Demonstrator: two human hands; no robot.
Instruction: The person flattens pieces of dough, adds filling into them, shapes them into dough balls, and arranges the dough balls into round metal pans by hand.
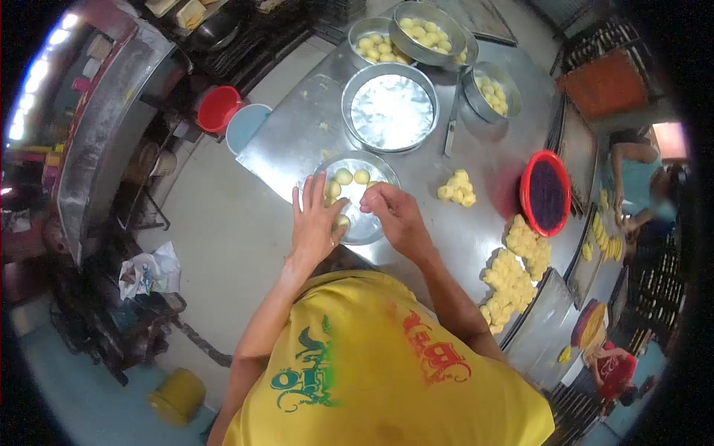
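In front of me a round metal pan (387, 169) holds several pale yellow dough balls (343, 176). My left hand (317, 223) lies over the pan's left side, fingers stretched and apart, with dough balls beside and partly under it. Over the right side is my right hand (396, 215), its fingers curled together. A dough ball shows by its fingertips, and what is inside the curled fingers is hidden. To the right, a small heap of yellow dough pieces (457, 189) sits on the metal table (294, 134).
Beyond the pan stands a larger, shiny-bottomed pan (392, 108). Pans of dough balls (424, 33) are at the back, near a knife (450, 137). Rightward are a red basin (569, 186) with dark contents and larger dough heaps (509, 282). Two other people work at the far right.
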